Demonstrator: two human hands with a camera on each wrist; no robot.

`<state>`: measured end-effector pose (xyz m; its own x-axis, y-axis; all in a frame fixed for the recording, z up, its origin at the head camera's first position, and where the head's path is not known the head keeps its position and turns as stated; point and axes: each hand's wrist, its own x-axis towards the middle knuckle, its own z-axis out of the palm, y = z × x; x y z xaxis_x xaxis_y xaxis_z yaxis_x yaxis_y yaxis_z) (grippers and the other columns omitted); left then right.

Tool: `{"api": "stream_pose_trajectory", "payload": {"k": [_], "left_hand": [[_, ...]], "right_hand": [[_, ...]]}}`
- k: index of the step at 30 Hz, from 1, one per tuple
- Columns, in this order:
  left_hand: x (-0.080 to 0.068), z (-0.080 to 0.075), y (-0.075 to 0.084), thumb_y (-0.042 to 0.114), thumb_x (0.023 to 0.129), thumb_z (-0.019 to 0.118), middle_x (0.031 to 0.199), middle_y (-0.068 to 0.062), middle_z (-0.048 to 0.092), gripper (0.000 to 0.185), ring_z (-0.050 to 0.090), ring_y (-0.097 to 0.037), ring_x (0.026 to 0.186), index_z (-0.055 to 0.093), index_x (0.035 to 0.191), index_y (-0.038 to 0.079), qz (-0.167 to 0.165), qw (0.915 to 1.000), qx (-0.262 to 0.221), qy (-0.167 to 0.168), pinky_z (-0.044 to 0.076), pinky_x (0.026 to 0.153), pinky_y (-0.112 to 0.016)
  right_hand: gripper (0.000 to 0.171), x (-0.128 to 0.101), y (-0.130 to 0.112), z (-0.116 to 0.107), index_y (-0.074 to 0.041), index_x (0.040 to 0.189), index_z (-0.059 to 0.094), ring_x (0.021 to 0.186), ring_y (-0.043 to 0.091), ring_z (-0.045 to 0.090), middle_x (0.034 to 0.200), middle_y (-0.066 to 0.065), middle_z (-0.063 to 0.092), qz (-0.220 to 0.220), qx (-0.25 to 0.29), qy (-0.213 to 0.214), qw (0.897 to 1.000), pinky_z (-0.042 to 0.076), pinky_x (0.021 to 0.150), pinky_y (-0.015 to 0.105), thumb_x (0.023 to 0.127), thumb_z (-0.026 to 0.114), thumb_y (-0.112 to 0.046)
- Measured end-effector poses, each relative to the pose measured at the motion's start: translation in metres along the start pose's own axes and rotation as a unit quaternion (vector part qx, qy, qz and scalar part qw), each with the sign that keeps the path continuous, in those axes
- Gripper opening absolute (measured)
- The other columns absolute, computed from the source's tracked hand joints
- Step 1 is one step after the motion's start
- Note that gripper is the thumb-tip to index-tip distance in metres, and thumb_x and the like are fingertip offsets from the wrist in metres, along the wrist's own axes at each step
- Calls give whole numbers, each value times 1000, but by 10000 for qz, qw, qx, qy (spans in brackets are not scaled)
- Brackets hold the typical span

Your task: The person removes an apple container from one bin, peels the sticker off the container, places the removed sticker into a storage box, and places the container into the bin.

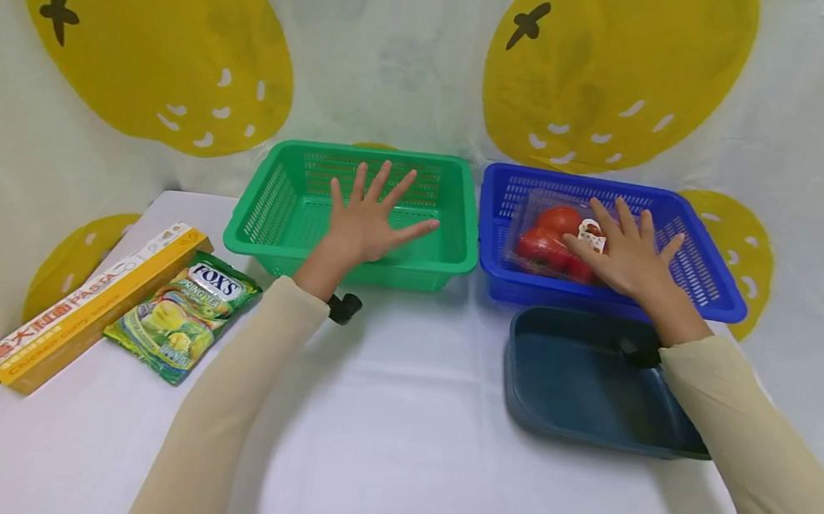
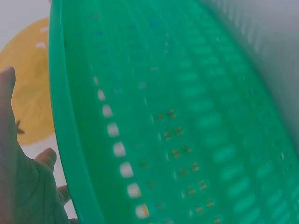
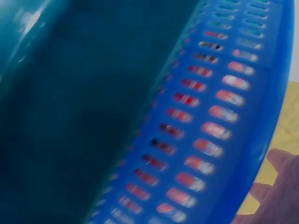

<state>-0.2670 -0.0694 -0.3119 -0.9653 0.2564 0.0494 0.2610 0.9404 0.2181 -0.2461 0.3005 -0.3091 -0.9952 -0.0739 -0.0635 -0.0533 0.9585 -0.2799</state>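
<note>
Okay, my read is a no-grip step: left hand over the green basket, upper middle of the frame; right hand over the blue basket, upper right. Both hands spread, fingers well apart, nothing pinched. Contact with either basket: can't tell; the wrist views show fingertips by the rims only.

Tomato pack sits in the blue basket, left part, just beside the right thumb. Touching or not, can't tell.

Judgement on the next move: any grip needs fingers to curl first. Rim hold means coming down onto the edge; taking the pack means clearing the basket wall.

Axes: green basket's long axis runs left-right, about level. Blue basket's also left-right, right end dipping lower in the frame. Pack looks longer left-right too, right end partly behind the hand.

Rest of the surface: dark tray at right, below the blue basket, long axis left-right. Pasta box at left, long axis lower left to upper right. Snack bag just beside it, logo end pointing upper right.
</note>
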Motion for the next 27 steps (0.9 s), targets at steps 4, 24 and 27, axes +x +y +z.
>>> {"api": "stream_pose_trajectory", "payload": {"k": [4, 24, 27], "left_hand": [[-3, 9, 8, 82, 86, 31, 164, 2, -8, 85, -17, -29, 148, -5, 154, 45, 188, 9998, 3, 78, -10, 114, -63], [-29, 27, 59, 68, 90, 50, 164, 1, 11, 82, -2, -24, 151, 13, 156, 38, 1319, 9870, -623, 667, 6, 120, -52], [-35, 33, 65, 61, 92, 54, 162, -4, 18, 79, 4, -27, 151, 20, 157, 32, 1716, 9781, -830, 834, 11, 120, -49]], "right_hand": [[89, -4, 11, 5, -22, 158, -3, 139, 52, -23, 160, 23, -13, 30, 51, 47, 10000, -29, 92, 73, 91, 30, -73], [80, -19, 58, -5, -3, 156, 13, 144, 51, 2, 157, 32, 9, -176, 1445, 288, 9889, 8, 108, 73, 99, 41, -51], [81, -17, 66, -7, -4, 156, 14, 142, 54, 8, 156, 33, 11, -92, 1533, 15, 9881, 14, 105, 75, 98, 45, -51]]}}
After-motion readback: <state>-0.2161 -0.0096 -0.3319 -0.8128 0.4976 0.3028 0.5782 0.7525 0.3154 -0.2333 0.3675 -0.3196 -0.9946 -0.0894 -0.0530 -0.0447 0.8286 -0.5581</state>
